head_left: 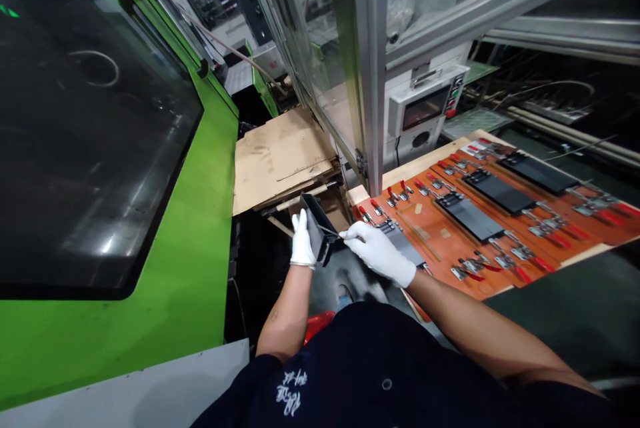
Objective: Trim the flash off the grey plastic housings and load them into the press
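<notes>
My left hand (303, 241), in a white glove, is closed on the side of a black plastic part (316, 223), a long open box-like moulding held tilted in front of my body. My right hand (373, 248), also gloved in white, has its fingers pinched on a thin tool (336, 236) whose far end reaches the edge of the black part. What kind of tool it is cannot be made out. To the right of my right hand, a flat dark panel (400, 241) lies on the orange fixture board (420, 231).
Toggle clamps (530, 255) with red handles hold several dark panels (470, 215) on the board. A green machine (213, 148) with a dark window stands on the left. Ahead are cardboard sheets (280, 155), an aluminium frame post (373, 81) and a control screen (425, 108).
</notes>
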Demonstrator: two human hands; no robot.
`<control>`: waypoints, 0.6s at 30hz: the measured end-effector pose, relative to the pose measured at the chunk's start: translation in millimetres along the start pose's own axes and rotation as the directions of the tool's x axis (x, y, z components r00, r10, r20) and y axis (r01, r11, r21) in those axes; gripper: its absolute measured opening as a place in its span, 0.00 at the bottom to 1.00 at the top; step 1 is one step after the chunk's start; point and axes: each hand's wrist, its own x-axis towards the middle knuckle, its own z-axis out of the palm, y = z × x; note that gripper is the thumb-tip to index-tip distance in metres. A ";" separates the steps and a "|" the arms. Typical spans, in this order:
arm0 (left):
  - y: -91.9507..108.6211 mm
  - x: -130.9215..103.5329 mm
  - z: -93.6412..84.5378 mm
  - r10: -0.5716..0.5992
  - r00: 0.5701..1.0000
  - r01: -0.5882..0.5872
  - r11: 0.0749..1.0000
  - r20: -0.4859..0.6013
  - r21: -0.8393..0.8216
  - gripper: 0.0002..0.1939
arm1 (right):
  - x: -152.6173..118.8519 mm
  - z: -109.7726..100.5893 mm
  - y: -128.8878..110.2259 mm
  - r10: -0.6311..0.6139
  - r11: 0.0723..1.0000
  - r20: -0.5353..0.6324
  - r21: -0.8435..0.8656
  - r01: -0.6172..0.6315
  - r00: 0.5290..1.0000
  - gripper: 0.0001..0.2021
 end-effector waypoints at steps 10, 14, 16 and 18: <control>12.1 -5.4 -3.2 0.097 0.989 -0.109 0.989 -0.114 -0.102 0.49 | -0.6 10.8 20.3 -0.029 0.996 -0.126 -0.088 0.018 0.992 0.08; 13.1 -6.5 -5.1 0.187 0.972 -0.205 0.971 -0.142 -0.126 0.49 | -0.9 9.8 18.2 -0.060 0.989 -0.103 -0.139 0.046 0.993 0.10; 13.2 -6.4 -5.4 0.231 0.961 -0.251 0.960 -0.153 -0.126 0.50 | -1.8 11.7 15.8 -0.050 0.990 -0.110 -0.136 0.034 0.993 0.10; 13.8 -5.9 -5.5 0.271 0.949 -0.291 0.950 -0.163 -0.116 0.50 | -2.5 13.8 13.6 -0.035 0.994 -0.112 -0.108 0.023 0.993 0.10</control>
